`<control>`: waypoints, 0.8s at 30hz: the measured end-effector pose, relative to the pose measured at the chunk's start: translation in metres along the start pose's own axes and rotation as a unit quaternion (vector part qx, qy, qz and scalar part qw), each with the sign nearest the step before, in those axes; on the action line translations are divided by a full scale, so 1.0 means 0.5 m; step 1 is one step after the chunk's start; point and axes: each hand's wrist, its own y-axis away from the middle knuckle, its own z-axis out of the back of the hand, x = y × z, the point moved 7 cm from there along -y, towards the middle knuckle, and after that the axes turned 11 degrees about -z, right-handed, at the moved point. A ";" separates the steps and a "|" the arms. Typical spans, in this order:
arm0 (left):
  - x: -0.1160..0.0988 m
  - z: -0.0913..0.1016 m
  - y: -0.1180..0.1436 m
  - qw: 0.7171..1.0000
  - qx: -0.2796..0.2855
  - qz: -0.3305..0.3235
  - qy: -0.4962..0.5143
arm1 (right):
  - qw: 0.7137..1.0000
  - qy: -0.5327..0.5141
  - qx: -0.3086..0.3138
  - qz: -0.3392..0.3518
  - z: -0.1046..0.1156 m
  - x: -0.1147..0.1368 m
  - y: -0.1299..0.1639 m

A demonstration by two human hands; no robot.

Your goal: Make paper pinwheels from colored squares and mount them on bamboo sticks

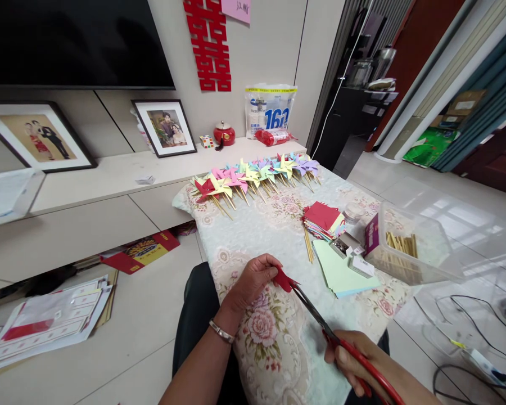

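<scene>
Between the fingers of my left hand (257, 278) is a small piece of red paper (283, 279), held over the floral tablecloth (274, 343). My right hand (358, 360) grips the red handles of a pair of scissors (316, 315), whose dark blades point up and left. The blade tips meet the paper's right edge; whether they cut into it I cannot tell. Beyond my hands lies a stack of coloured paper squares (322, 218) with red on top. Two or so thin sticks (308, 244) lie beside it.
Paper pinwheels (253, 175) on sticks line the table's far edge. To the right stand a small box of metal fasteners (344, 245), light green sheets (333, 275) and a clear plastic bin (421, 247) with sticks. Cables (468, 332) lie on the floor at right.
</scene>
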 end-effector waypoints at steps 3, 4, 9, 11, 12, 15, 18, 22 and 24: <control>-0.003 0.002 -0.001 1.000 -0.006 -0.004 -0.009 | 1.000 0.004 0.006 0.006 -0.001 0.004 0.000; -0.004 0.004 -0.001 1.000 -0.008 -0.005 -0.013 | 1.000 0.004 0.007 0.006 -0.001 0.006 0.001; -0.003 0.002 -0.001 1.000 0.001 -0.004 -0.016 | 1.000 0.023 0.004 0.003 0.002 0.014 0.004; 0.000 0.004 -0.001 1.000 0.004 -0.007 -0.021 | 1.000 0.029 0.001 -0.001 0.004 0.010 0.002; 0.002 0.006 -0.001 1.000 0.007 -0.007 -0.025 | 1.000 0.028 0.000 -0.004 0.005 0.007 0.000; 0.010 0.009 0.000 0.999 0.024 -0.005 -0.033 | 1.000 0.019 0.002 -0.009 0.003 0.002 -0.005; 0.012 0.007 0.001 0.998 0.042 -0.002 -0.037 | 1.000 0.008 0.007 -0.007 -0.003 0.010 -0.010; 0.006 0.001 0.003 0.998 0.041 0.005 -0.048 | 1.000 -0.006 0.009 -0.002 -0.009 0.027 -0.015; 0.003 -0.002 0.003 0.998 0.039 0.008 -0.052 | 1.000 -0.011 0.007 0.005 -0.010 0.032 -0.017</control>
